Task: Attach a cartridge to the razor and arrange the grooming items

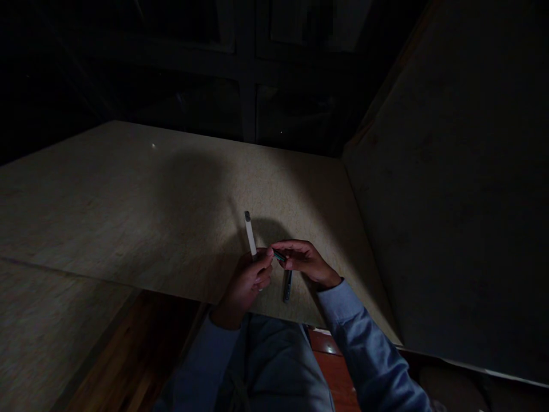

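Observation:
My left hand (249, 280) is closed round a white stick-like pen (249, 233) that points up and away, its dark tip at the far end. My right hand (302, 260) pinches a small dark piece (279, 256) right at my left fingertips. A dark pen (287, 286) lies on the tabletop just under and between my hands. Both hands hover over the near edge of the beige table (171, 200). Blue sleeves cover both forearms.
The room is very dark. A tall beige panel (450, 200) stands along the table's right side. A second beige surface (47, 320) lies lower left, with a wooden floor (141, 343) in the gap. Dark cabinets fill the background.

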{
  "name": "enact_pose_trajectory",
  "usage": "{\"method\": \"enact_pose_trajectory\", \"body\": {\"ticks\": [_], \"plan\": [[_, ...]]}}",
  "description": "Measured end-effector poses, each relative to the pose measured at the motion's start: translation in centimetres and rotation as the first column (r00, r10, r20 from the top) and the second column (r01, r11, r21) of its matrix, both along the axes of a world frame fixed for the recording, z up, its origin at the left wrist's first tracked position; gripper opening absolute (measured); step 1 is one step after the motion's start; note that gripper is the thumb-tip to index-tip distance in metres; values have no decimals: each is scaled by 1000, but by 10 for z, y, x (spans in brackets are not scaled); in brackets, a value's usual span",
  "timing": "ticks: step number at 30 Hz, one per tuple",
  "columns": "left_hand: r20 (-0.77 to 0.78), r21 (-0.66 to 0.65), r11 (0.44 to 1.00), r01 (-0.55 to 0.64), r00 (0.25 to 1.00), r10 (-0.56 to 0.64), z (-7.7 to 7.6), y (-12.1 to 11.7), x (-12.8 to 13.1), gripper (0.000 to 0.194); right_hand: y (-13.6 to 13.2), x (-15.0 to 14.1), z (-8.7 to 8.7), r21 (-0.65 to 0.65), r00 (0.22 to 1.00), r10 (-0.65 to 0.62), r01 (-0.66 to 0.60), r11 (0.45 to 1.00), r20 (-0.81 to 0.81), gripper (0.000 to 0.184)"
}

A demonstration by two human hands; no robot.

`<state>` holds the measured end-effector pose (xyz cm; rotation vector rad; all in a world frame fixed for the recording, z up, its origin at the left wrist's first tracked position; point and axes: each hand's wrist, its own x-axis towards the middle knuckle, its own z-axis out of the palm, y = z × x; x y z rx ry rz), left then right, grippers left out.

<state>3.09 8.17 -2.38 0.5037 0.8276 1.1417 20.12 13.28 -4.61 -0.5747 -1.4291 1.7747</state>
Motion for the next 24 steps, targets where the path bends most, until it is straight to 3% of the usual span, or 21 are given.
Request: {"method": "enact_pose_trajectory", "body": {"ticks": [6, 16, 24], "plan": [[-58, 23, 1000, -2, 998, 3, -3, 0, 0, 48, 0, 2, 0, -1, 999, 37, -37, 999, -4, 47], [-108, 26, 999, -37, 993, 39, -2, -2, 6, 53, 1, 2, -1, 0, 1000, -6, 6, 1000, -9, 45], [-320, 52, 998, -28, 946, 43, -12, -19, -16, 71, 0, 1, 4, -20, 992, -124, 124, 992, -8, 46]]}}
